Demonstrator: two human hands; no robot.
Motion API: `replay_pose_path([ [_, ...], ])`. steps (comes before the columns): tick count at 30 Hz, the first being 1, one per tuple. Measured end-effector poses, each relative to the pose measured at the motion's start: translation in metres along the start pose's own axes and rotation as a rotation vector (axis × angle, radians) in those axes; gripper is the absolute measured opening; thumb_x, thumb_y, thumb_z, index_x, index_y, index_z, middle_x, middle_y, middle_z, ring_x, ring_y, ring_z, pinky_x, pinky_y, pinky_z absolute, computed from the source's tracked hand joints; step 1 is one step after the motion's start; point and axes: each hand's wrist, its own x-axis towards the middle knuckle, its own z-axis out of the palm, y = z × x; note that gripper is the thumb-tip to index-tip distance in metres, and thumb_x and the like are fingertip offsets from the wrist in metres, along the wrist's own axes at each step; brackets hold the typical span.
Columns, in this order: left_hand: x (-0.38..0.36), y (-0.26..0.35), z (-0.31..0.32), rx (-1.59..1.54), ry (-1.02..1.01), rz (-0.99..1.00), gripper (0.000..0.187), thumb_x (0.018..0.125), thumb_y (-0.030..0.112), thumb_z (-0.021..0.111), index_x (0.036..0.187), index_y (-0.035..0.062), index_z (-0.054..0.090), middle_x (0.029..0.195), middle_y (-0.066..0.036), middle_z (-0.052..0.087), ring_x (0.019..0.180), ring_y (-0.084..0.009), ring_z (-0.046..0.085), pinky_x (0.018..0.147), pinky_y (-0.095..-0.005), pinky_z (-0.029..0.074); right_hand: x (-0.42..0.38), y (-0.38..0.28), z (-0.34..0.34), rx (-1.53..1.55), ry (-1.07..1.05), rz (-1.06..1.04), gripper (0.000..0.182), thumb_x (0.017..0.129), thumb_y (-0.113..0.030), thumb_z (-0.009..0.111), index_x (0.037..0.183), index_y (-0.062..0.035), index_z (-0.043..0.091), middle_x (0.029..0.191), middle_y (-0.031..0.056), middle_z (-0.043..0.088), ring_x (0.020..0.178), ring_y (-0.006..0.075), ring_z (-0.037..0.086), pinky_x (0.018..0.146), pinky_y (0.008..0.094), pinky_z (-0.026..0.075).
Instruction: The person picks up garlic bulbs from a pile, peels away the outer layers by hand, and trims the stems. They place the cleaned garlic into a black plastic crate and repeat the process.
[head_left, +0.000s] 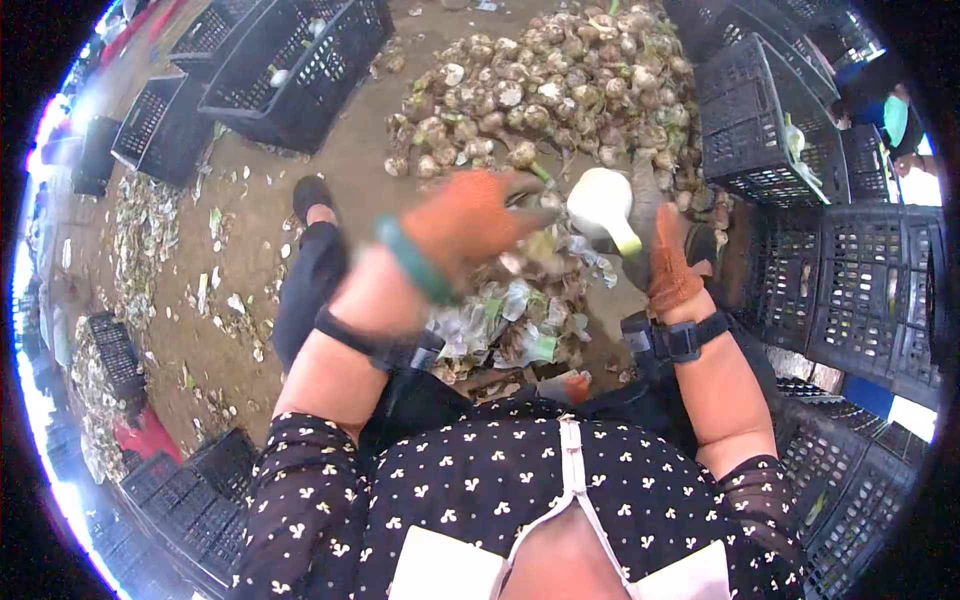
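My left hand (470, 218), in an orange glove, reaches across the middle with its fingers apart; motion blurs it. I see nothing held in it. A smooth white garlic bulb (600, 203) with a short greenish stem shows between my two hands, a small gap from each. My right hand (677, 262), also gloved in orange, points its fingers up just right of the bulb's stem. Its palm side is partly hidden. Beneath and in front of my hands lie loose papery skins (515, 322).
A large heap of unpeeled, soil-stained garlic bulbs (550, 85) covers the floor ahead. Black plastic crates stand on the left (290, 85) and right (755, 110), a few bulbs in some. Scattered peelings (145, 245) litter the ground at left. Part of another person (895, 115) shows at upper right.
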Motion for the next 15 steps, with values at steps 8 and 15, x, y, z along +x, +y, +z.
replay_pose_path([
  [8,-0.004,0.028,0.017,-0.139,0.144,0.047,0.029,0.076,0.023,0.06,0.101,0.0076,0.062,0.095,-0.016,0.063,0.088,-0.0307,0.061,0.077,-0.0378,0.048,0.022,0.039,-0.037,-1.798,0.117,-1.159,0.027,0.082,-0.01,0.052,0.106,-0.0004,0.057,0.095,0.0087,0.062,0.078,0.0185,0.06,0.065,0.0296,0.048],
  [15,-0.009,0.026,0.016,0.224,0.261,0.285,0.034,0.072,0.016,0.057,0.103,0.0051,0.052,0.091,-0.016,0.059,0.082,-0.0357,0.059,0.071,-0.0447,0.047,0.01,0.017,-0.04,-0.895,-0.266,-0.572,0.029,0.08,-0.015,0.056,0.104,-0.0002,0.057,0.096,0.0094,0.063,0.086,0.0189,0.061,0.072,0.0294,0.049],
])
